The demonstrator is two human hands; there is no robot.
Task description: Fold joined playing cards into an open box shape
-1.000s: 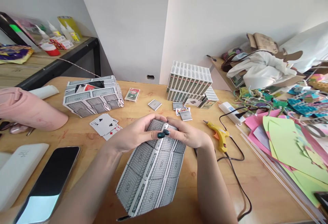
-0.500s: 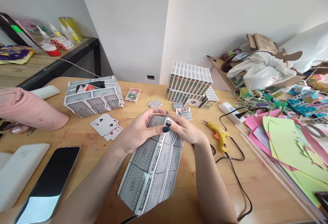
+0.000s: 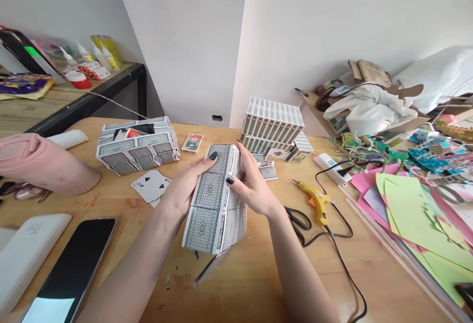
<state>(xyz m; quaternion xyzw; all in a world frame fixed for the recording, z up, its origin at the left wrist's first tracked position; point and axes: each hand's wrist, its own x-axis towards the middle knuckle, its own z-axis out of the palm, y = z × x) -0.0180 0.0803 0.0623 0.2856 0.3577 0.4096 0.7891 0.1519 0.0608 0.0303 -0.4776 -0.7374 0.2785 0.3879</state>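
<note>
Between both hands is a box made of playing cards [image 3: 210,190], its grey patterned card backs facing out, tilted above the table. My left hand [image 3: 186,182] grips its left side, thumb on the upper face. My right hand [image 3: 254,182] wraps the right side, thumb near the middle edge. A dark strip [image 3: 209,269] shows under the box's near end; I cannot tell what it is. Loose playing cards [image 3: 150,186] lie left of the hands. A second card-covered box [image 3: 138,153] with an opening on top stands behind them. Beside it lies a card pack [image 3: 192,143].
Stacked card packs [image 3: 271,126] stand at the back. On the right are a yellow glue gun [image 3: 316,200] with its cord, black-handled scissors [image 3: 300,222], a power strip [image 3: 332,168] and coloured paper [image 3: 406,205]. A phone [image 3: 81,259], a white case [image 3: 33,254] and a pink tumbler [image 3: 48,163] are left.
The box has been turned and raised away from me, so its near end sits farther up. Both hands have shifted along its sides, and the scissors have come into fuller view.
</note>
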